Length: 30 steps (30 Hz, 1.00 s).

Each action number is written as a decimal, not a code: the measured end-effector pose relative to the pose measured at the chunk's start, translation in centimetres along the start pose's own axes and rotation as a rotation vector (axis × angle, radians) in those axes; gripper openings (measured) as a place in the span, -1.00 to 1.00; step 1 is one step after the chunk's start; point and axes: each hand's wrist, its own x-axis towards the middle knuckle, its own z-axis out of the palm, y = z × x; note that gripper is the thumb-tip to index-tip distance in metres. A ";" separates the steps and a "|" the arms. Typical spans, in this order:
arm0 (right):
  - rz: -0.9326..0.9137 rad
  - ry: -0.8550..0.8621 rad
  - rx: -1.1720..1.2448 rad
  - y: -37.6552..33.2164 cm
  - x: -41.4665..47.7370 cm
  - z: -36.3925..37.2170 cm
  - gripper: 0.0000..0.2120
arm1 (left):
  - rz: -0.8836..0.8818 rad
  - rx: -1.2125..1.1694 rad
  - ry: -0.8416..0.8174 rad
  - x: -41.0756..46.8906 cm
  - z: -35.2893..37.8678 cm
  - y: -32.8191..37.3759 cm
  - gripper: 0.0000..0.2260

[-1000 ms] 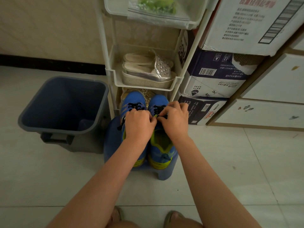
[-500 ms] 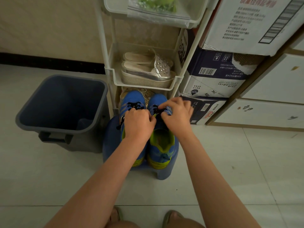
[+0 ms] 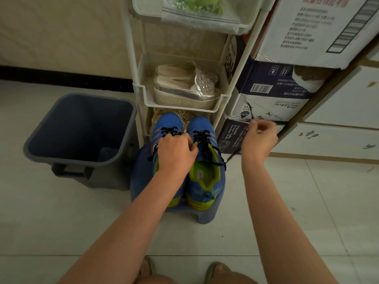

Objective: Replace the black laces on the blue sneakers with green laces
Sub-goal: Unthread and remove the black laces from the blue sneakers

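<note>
Two blue sneakers with yellow-green lining stand side by side on a low blue stool (image 3: 207, 214). The left sneaker (image 3: 167, 123) is partly under my left hand (image 3: 176, 153), whose curled fingers hold the tongue between the two shoes. The right sneaker (image 3: 202, 177) has its black lace (image 3: 202, 136) loosened. One end of it runs taut out to my right hand (image 3: 258, 141), which pinches it off to the right of the shoe. A clear bag with green laces (image 3: 198, 6) lies on the top shelf.
A grey bin (image 3: 32, 149) stands open to the left of the stool. Behind the shoes a white rack (image 3: 141, 93) holds silver platform shoes (image 3: 184, 89). Cardboard boxes (image 3: 272, 95) are stacked at right against white cabinets. My feet (image 3: 217, 271) are at the bottom edge.
My right hand has left the top of the right sneaker and swung out to the right, drawing a black lace end out with it. My left hand has stayed on the shoes.
</note>
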 end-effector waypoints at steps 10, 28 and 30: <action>0.039 -0.572 -0.411 1.4 -2.4 -0.6 -0.77 | 0.329 0.286 -0.156 2.9 0.4 1.9 -0.79; -0.015 -0.727 -0.518 0.2 -2.8 -1.0 -0.81 | 0.127 -0.083 -0.125 3.5 1.4 1.6 -0.82; -0.005 -0.727 -0.515 0.2 -2.8 -1.1 -0.83 | 0.139 0.022 -0.134 3.5 1.5 1.9 -0.80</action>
